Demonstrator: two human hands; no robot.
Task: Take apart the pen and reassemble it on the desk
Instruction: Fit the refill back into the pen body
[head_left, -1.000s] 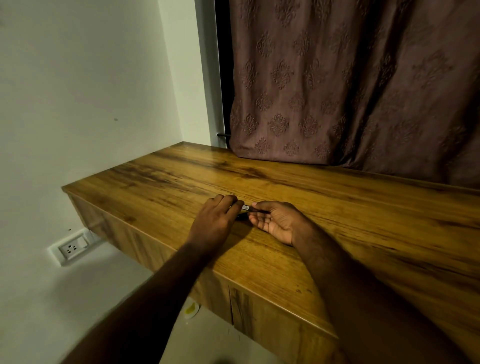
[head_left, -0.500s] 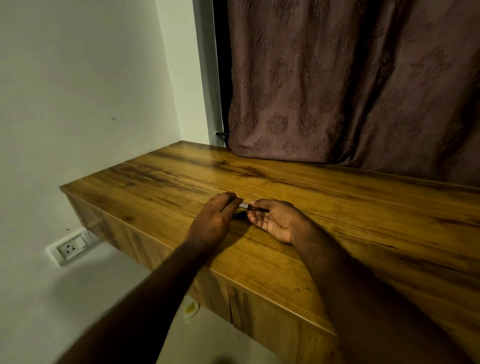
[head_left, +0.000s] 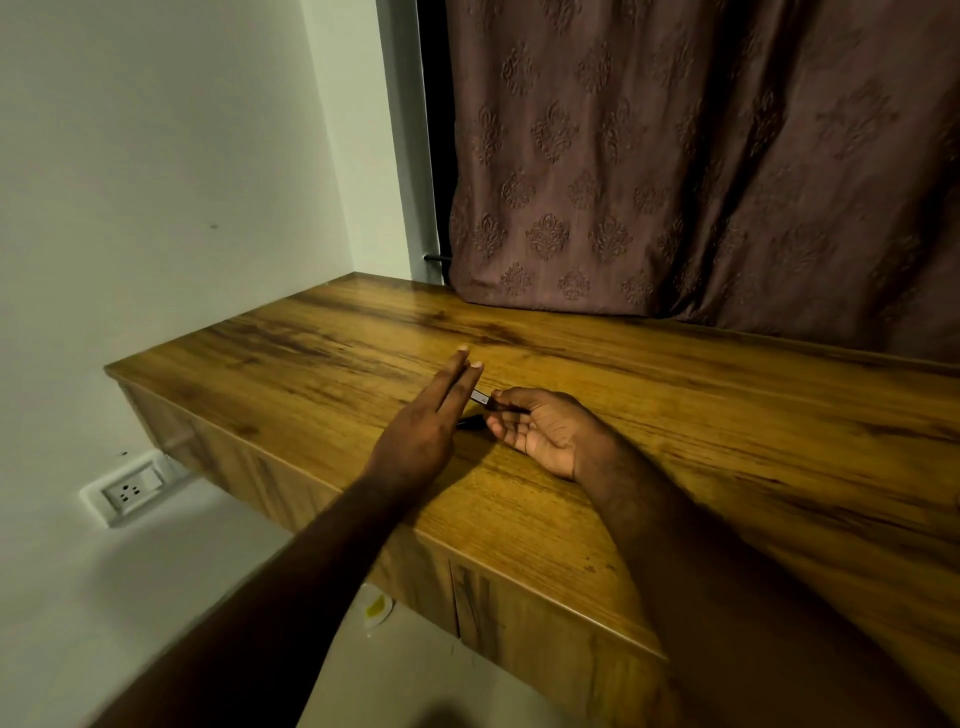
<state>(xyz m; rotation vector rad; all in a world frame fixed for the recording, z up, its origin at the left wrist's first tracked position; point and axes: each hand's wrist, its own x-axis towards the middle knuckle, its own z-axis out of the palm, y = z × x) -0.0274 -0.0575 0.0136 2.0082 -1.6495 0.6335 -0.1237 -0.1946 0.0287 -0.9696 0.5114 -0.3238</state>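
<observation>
A dark pen (head_left: 480, 399) with a small white label near its left end lies level between my two hands, just above the wooden desk (head_left: 649, 415). My right hand (head_left: 540, 428) rests on the desk, palm up, its thumb and forefinger pinched on the pen's right part. A second dark piece (head_left: 470, 422) shows just below, partly hidden by my left hand; whether it is a pen part or a shadow is unclear. My left hand (head_left: 426, 421) hovers over the pen's left end with fingers stretched out straight, holding nothing.
A brown patterned curtain (head_left: 675, 156) hangs behind the desk and drapes onto its back edge. A white wall (head_left: 156, 182) closes the left side, with a power socket (head_left: 132, 488) low down. The desk's front edge runs under my forearms. A small whitish object (head_left: 378, 609) lies on the floor.
My left hand has let go of the pen's left end and straightened its fingers. My right hand keeps its pinch on the pen in the same place.
</observation>
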